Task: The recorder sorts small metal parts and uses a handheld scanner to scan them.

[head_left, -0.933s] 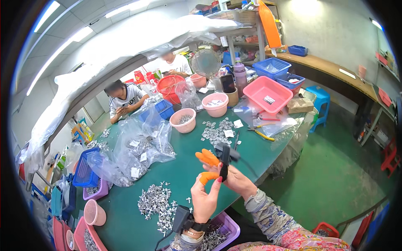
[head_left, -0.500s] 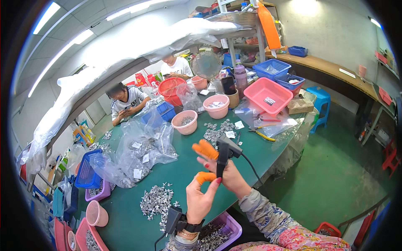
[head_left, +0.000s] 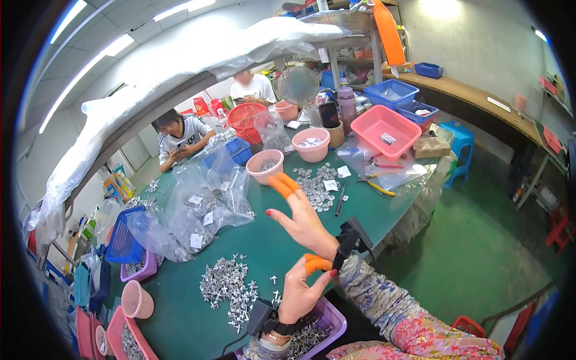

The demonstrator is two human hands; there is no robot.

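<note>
My right hand [head_left: 309,223] stretches over the table with its fingers spread and nothing in them; orange finger cots cover some of its fingertips. A black wrist strap [head_left: 343,257] with a box-shaped black device [head_left: 355,235] rings that wrist, next to the patterned sleeve. Fingers of my left hand [head_left: 300,295], also wearing orange cots, pinch the edge of this strap. On my left wrist sits a similar black device [head_left: 261,317] with its own strap. Beside my left hand lies a heap of small grey metal cross-shaped parts [head_left: 225,285].
A purple basket [head_left: 341,321] of metal parts stands at the near table edge. Clear bags of parts [head_left: 201,207] lie left of centre. Pink bowls [head_left: 312,155], a pink tray [head_left: 384,123] and pliers [head_left: 381,189] are farther back. Two people [head_left: 186,135] sit across the table.
The strap and device have moved from around my right palm down to the wrist. My right hand has reached forward and left, while my left hand has shifted toward me and slightly right.
</note>
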